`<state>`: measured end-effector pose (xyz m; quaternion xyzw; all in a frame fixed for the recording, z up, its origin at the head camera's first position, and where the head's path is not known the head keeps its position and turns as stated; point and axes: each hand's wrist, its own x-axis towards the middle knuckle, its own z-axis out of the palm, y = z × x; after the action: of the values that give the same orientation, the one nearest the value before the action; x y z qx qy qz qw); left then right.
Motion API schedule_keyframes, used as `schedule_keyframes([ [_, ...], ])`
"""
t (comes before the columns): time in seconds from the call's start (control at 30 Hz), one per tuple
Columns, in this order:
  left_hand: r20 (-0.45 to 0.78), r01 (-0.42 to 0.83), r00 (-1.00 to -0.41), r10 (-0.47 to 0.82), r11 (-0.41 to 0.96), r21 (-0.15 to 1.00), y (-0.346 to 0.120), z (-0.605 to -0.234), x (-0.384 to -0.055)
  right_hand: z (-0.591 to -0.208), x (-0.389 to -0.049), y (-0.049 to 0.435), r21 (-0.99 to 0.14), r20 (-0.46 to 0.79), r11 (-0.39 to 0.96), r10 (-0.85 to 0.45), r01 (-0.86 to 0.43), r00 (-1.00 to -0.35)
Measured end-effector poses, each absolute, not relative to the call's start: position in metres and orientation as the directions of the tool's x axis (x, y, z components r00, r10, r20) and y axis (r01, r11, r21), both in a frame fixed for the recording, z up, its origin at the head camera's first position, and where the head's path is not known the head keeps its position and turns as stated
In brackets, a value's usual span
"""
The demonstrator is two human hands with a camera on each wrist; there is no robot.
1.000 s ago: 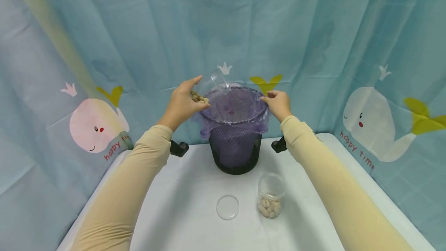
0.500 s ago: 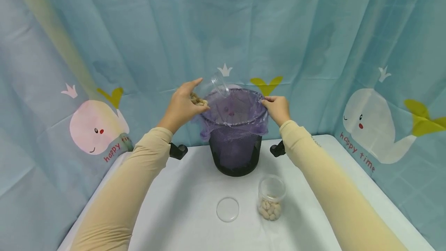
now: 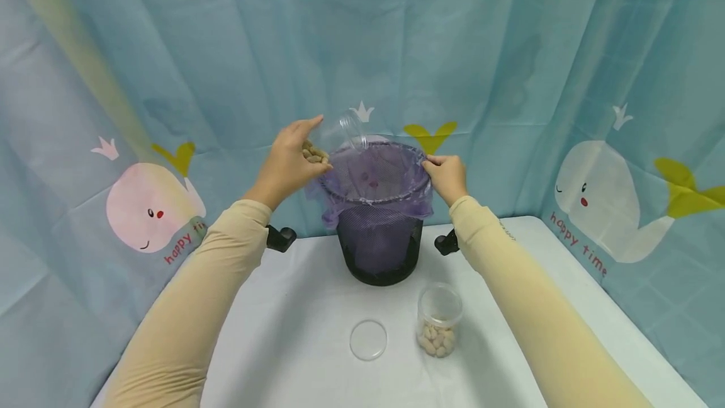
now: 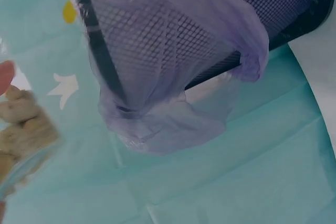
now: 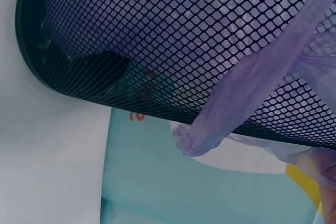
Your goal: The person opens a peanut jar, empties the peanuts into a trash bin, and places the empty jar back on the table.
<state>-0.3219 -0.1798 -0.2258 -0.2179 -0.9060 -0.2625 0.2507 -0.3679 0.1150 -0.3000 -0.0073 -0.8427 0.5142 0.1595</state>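
Observation:
In the head view my left hand point(image 3: 283, 162) grips a clear plastic jar point(image 3: 335, 133), tilted with its mouth toward the bin opening. Peanuts point(image 3: 314, 153) lie at its bottom end, partly behind the thumb; they also show blurred at the left edge of the left wrist view. A black mesh bin point(image 3: 381, 260) stands upright, lined with a thin purple bag point(image 3: 385, 211) folded over its rim. At the rim's right side, my right hand point(image 3: 446, 176) pinches the bag's edge. The right wrist view shows the bag hanging down the mesh point(image 5: 157, 30).
A second clear jar point(image 3: 440, 307), open and part filled with peanuts, stands on the white table point(image 3: 317, 357) in front of the bin. A round clear lid point(image 3: 368, 340) lies to its left. Close behind the bin hangs a blue curtain point(image 3: 272, 49).
My left hand has drawn the tilted jar slightly left and up from the bin rim. The right hand keeps its pinch on the bag. The head view has shifted a little.

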Motion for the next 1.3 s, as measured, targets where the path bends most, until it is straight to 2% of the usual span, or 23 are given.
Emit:
schedule_keyframes([
  [0.13, 0.675, 0.545, -0.684, 0.276, 0.809, 0.221, -0.177, -0.227, -0.326, -0.296, -0.368, 0.117, -0.869, 0.220, 0.482, 0.173, -0.113, -0.960],
  [0.2, 0.669, 0.537, -0.677, 0.306, 0.827, 0.165, -0.176, -0.231, -0.329, -0.293, -0.369, 0.117, -0.862, 0.202, 0.498, 0.168, -0.093, -0.965],
  [0.3, 0.611, 0.529, -0.697, 0.374, 0.844, 0.088, -0.175, -0.238, -0.335, -0.291, -0.369, 0.116, -0.856, 0.188, 0.512, 0.168, -0.077, -0.968],
  [0.43, 0.567, 0.537, -0.713, 0.413, 0.841, 0.062, -0.173, -0.243, -0.338, -0.293, -0.369, 0.116, -0.855, 0.192, 0.514, 0.175, -0.077, -0.966],
  [0.67, 0.691, 0.565, -0.631, 0.353, 0.819, 0.097, -0.175, -0.236, -0.341, -0.298, -0.369, 0.116, -0.850, 0.244, 0.514, 0.191, -0.115, -0.951],
  [0.83, 0.630, 0.573, -0.645, 0.432, 0.819, 0.025, -0.178, -0.240, -0.343, -0.298, -0.369, 0.115, -0.850, 0.244, 0.514, 0.198, -0.112, -0.949],
  [1.07, 0.782, 0.563, -0.504, 0.366, 0.826, -0.024, -0.180, -0.239, -0.346, -0.297, -0.368, 0.112, -0.829, 0.262, 0.545, 0.187, -0.122, -0.947],
  [1.3, 0.667, 0.581, -0.583, 0.465, 0.812, -0.058, -0.180, -0.248, -0.347, -0.297, -0.369, 0.110, -0.830, 0.261, 0.545, 0.188, -0.121, -0.947],
])
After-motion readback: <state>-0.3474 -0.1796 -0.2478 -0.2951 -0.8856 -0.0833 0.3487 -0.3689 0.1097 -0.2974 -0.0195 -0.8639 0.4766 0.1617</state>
